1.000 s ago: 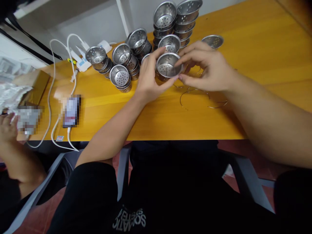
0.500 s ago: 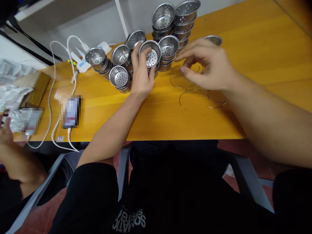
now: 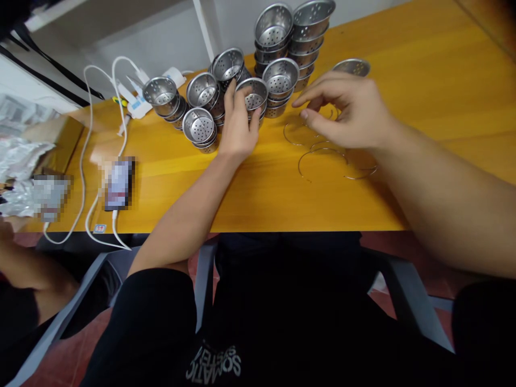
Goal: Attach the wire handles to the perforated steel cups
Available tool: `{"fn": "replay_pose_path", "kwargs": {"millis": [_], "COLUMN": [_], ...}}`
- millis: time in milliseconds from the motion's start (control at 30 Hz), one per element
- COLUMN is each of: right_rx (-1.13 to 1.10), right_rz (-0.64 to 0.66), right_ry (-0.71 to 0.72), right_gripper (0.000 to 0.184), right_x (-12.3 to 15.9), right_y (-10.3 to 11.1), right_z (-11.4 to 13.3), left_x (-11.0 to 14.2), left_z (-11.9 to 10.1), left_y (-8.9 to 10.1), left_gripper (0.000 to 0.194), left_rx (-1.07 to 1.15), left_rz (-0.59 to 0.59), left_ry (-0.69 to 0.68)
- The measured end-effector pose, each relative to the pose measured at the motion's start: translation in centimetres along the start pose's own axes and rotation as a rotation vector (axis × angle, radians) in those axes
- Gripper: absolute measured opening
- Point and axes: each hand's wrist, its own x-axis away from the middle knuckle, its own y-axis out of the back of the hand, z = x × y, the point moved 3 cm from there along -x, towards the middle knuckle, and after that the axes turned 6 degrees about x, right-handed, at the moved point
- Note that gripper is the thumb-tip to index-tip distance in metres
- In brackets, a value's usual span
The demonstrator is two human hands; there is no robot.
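My left hand (image 3: 238, 129) grips a small perforated steel cup (image 3: 252, 95) and sets it on a short stack among the other cups. My right hand (image 3: 350, 113) hovers over several thin wire rings (image 3: 322, 156) lying on the yellow table (image 3: 282, 199); its fingers are loosely curled and apart, holding nothing that I can see. Taller stacks of the same cups (image 3: 292, 32) stand just behind both hands.
More cup stacks (image 3: 163, 97) stand to the left, and one shallow cup (image 3: 352, 66) lies alone at the right. White cables and a power strip (image 3: 133, 102) run down the left side beside a phone (image 3: 118, 184). Another person's arm (image 3: 24, 269) shows at the far left.
My left hand carried the cup from the middle of the table back and left onto a stack. My right hand let go of the cup and stayed over the wire rings.
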Motion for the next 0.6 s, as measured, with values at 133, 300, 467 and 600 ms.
{"fn": "replay_pose_path", "kwargs": {"millis": [133,300,467,600], "right_rx": [0.022,0.057,0.267,0.439], "right_rz": [-0.005,-0.039,-0.202,-0.293], "right_ry": [0.032,-0.001,-0.201,-0.25], "right_gripper": [0.048,0.044,0.047,0.046], "right_x": [0.8,0.7,0.6,0.7], "right_y": [-1.0,-1.2,0.3,2.5], "right_z": [-2.6,-3.0,-6.3,-8.7], "left_x": [-0.3,0.0,2.1,3.4], "left_z": [1.0,0.4,-5.7,-7.4], "left_y": [-0.4,-0.5,0.8,-0.2], "left_gripper": [0.056,0.07,0.049,0.035], "left_rx": [0.034,0.194,0.035,0.015], "left_rz": [-0.027,-0.036,-0.078,0.128], "left_ry": [-0.023,-0.12,-0.37,-0.584]}}
